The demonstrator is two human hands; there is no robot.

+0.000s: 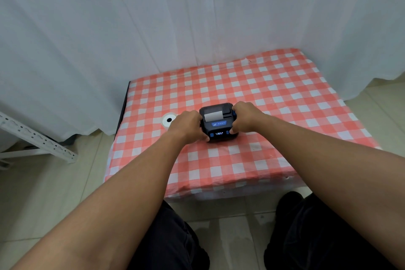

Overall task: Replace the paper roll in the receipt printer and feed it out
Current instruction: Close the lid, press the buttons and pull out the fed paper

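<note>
Printer [218,124], clasped by both hands' grip, sits on checkered tablecloth [274,94] before white curtain [153,17].

Two bare forearms reach forward from the near edge, converging toward the centre. The left hand [188,125] curls its fingers inward, thumb low and near. The right hand [244,119] mirrors it from the right, fingers bent over, thumb tucked toward the left hand.

The light was soft and even, with only faint shadows. The picture was a little blurry, and the edges of the frame bent outward.
</note>
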